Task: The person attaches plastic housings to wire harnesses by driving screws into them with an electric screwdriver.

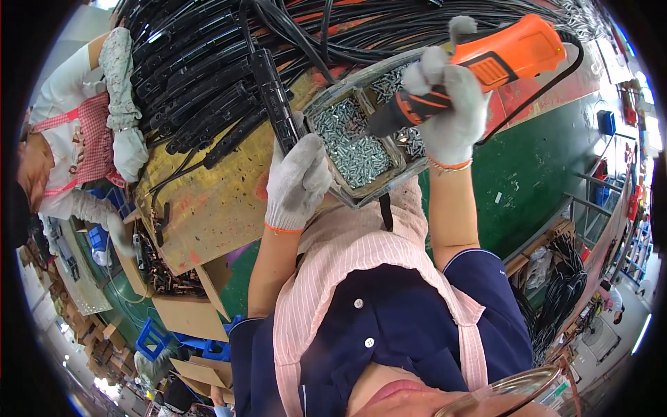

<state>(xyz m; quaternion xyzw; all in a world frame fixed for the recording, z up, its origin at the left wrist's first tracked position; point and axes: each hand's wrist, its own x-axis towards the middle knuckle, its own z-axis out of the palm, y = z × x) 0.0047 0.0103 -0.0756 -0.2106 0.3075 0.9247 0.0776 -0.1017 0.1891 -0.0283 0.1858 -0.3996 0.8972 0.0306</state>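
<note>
In a white knit glove, my left hand [299, 181] is closed round the lower end of a long black plastic handle [276, 104], a black cable running from its far end. My right hand [455, 104], gloved too, grips an orange and black electric screwdriver [511, 52]. Its dark nose points left and down over a divided tray [356, 201]. Small silvery screws [358, 160] fill the tray's left compartment; more metal pieces lie in the right ones, partly hidden by the screwdriver. The tray sits between my hands, close to my apron.
Many similar black handles [187, 76] with cables are piled on the worn yellow table [208, 208] to the left. Another gloved person [83, 118] is at that side. An open cardboard box [184, 313] stands below the table edge. The screwdriver's cord [538, 101] loops to the right.
</note>
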